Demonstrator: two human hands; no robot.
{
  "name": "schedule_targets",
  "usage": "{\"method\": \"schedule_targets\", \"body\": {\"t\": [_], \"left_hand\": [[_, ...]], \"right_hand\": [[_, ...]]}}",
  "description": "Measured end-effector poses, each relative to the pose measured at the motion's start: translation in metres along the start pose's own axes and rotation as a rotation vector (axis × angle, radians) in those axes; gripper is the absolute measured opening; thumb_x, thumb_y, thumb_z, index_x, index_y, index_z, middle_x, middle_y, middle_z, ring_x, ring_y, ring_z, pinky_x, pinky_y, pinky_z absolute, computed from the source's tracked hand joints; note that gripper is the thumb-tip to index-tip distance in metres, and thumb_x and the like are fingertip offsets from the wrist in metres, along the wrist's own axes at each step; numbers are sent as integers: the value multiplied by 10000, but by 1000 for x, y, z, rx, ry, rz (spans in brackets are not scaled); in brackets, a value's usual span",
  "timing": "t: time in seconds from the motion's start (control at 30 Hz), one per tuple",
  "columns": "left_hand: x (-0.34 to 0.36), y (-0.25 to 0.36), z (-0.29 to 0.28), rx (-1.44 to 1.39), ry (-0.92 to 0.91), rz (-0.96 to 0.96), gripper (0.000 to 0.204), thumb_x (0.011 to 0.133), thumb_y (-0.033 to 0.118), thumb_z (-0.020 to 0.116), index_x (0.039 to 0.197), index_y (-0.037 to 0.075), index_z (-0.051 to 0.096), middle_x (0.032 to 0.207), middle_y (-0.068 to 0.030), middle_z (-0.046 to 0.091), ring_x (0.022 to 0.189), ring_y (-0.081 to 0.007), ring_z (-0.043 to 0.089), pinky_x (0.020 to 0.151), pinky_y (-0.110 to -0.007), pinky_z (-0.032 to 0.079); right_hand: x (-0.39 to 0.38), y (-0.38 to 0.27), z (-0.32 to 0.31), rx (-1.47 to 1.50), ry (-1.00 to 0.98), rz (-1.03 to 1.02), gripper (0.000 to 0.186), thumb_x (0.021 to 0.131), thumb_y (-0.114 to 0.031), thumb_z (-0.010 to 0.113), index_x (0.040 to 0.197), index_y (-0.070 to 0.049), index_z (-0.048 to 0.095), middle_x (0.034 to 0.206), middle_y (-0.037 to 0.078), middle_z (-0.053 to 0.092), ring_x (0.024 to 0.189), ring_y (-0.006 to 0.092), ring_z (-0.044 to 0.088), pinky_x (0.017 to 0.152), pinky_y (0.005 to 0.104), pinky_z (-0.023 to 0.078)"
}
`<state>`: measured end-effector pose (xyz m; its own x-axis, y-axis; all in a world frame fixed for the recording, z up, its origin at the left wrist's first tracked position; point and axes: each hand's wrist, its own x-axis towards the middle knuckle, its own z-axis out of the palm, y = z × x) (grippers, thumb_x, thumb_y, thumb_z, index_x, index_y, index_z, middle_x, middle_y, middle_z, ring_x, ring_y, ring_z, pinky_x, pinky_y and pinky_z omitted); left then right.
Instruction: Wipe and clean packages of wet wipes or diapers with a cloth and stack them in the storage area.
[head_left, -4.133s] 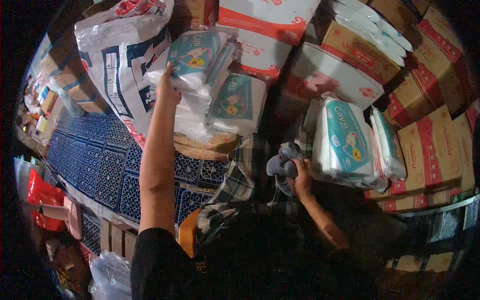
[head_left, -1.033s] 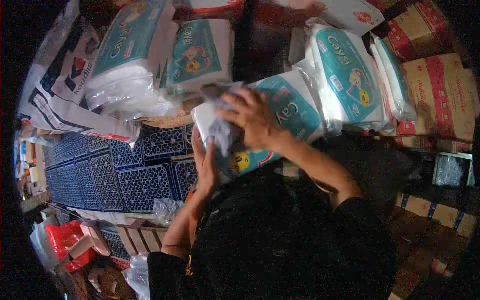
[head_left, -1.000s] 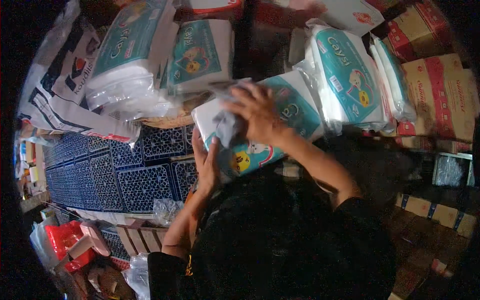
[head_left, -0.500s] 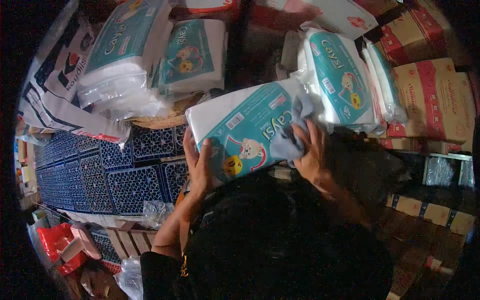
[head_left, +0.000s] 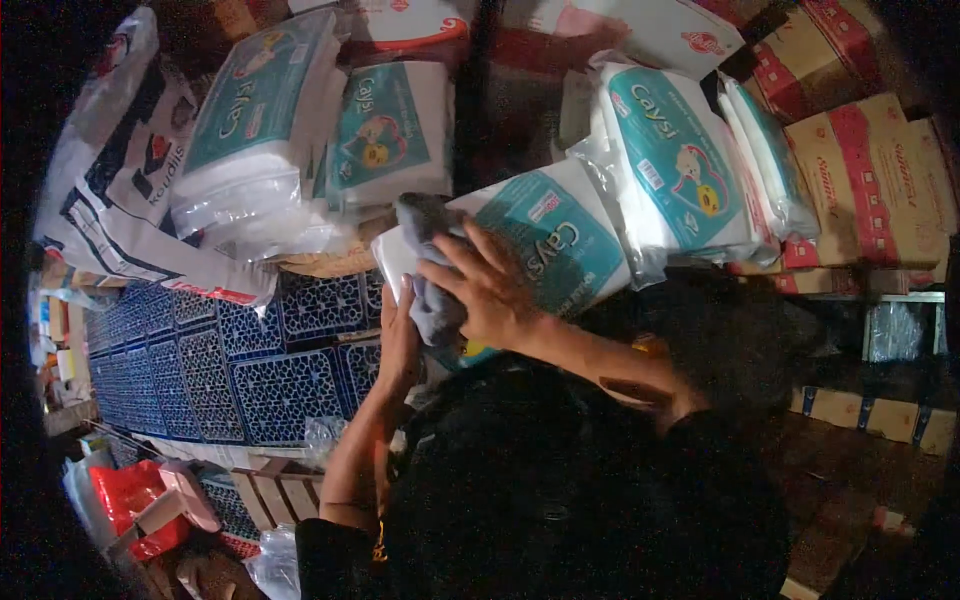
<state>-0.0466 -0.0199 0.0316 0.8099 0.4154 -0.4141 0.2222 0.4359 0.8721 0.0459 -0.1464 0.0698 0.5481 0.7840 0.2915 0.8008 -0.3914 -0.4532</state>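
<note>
A white and teal tissue pack in clear plastic lies tilted in front of me, cartoon animals printed on its face. My left hand grips its left end, thumb along the edge. On top, near that same end, my right hand presses a crumpled grey cloth against the wrap, with its fingers spread over it. The cloth and hand cover much of the printed picture. Beyond the pack's right end sits a similar tissue pack in loose clear wrap.
More tissue packs are stacked at the far left, beside a white and black printed sack. Brown and red cartons stand at the right. Dark blue latticed crates fill the left, with a red plastic bag below them.
My right hand has slid the grey cloth from the pack's right part to its left end. My left hand still grips that left end.
</note>
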Motion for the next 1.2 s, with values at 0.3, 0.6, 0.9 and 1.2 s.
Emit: {"method": "schedule_targets", "body": {"t": [0.3, 0.6, 0.9, 1.2], "left_hand": [[-4, 4, -3, -109, 119, 52, 359, 894, 325, 485, 1126, 52, 500, 947, -11, 542, 791, -95, 486, 666, -237, 414], [-13, 25, -13, 33, -49, 530, 616, 825, 167, 591, 1326, 59, 249, 1250, -96, 394, 1109, -193, 400, 924, -339, 328], [-7, 42, -18, 196, -259, 391, 619, 786, 148, 606, 1280, 19, 257, 1220, -126, 390, 1132, -250, 395, 958, -377, 337], [-13, 33, -20, 25, -147, 560, 591, 707, 77, 654, 1210, 3, 352, 1126, -110, 479, 1050, -218, 476, 915, -336, 394]], "right_hand": [[35, 58, -25, -197, 63, 63, 612, 547, -115, 668, 1135, -209, 525, 1208, 92, 466, 1147, 327, 382, 919, 470, 326], [47, 88, -116, 316, 551, 202, 375, 588, 34, 538, 956, -19, 592, 1003, 114, 566, 918, 251, 537, 840, 340, 412], [55, -53, -73, -89, 260, -333, 394, 602, -265, 658, 979, -160, 610, 959, 49, 541, 957, 237, 478, 783, 393, 374], [46, -3, -119, -253, 291, -169, 440, 586, -208, 674, 1013, -130, 602, 968, 75, 570, 975, 277, 496, 850, 386, 370]]}}
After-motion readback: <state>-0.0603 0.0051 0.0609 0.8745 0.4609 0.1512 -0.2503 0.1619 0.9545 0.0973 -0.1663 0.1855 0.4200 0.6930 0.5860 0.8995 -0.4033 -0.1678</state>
